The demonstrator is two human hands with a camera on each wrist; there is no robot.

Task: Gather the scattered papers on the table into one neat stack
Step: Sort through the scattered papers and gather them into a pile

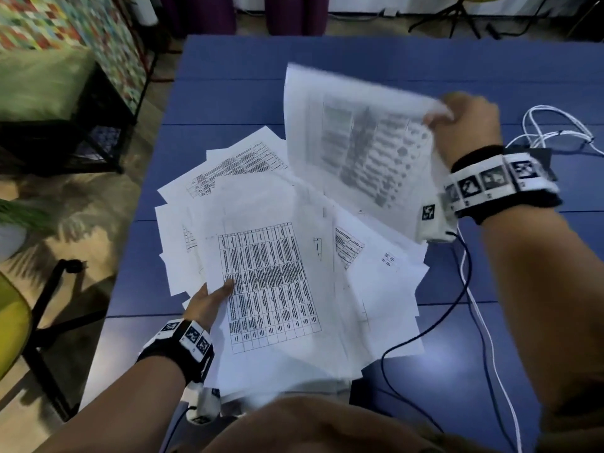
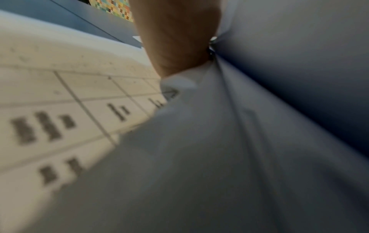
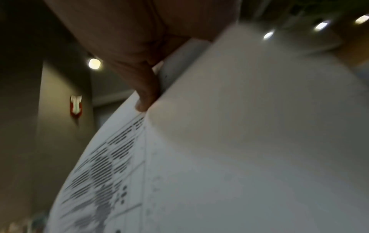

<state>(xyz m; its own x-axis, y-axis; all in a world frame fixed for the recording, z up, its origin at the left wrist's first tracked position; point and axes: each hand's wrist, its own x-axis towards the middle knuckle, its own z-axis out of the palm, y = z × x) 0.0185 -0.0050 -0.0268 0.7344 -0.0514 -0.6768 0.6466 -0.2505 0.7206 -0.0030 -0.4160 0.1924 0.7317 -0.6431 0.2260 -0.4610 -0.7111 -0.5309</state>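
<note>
A loose fan of white printed papers (image 1: pixel 271 256) lies over the near middle of the blue table (image 1: pixel 228 80). My left hand (image 1: pixel 209 300) grips the fan's near left edge, thumb on top of a sheet with a dense table. In the left wrist view the thumb (image 2: pixel 177 47) presses on the papers (image 2: pixel 60 110). My right hand (image 1: pixel 464 122) holds a separate sheet (image 1: pixel 353 138) lifted off the table at the right, pinching its far right corner. In the right wrist view a finger (image 3: pixel 145 94) lies along that sheet (image 3: pixel 239 149), which curves upward.
White cables (image 1: pixel 552 125) coil at the table's right edge, and a dark cable (image 1: pixel 457 295) and a white one run from my right wrist across the table. A black-framed stool (image 1: pixel 49 103) and a yellow chair (image 1: pixel 13 322) stand to the left.
</note>
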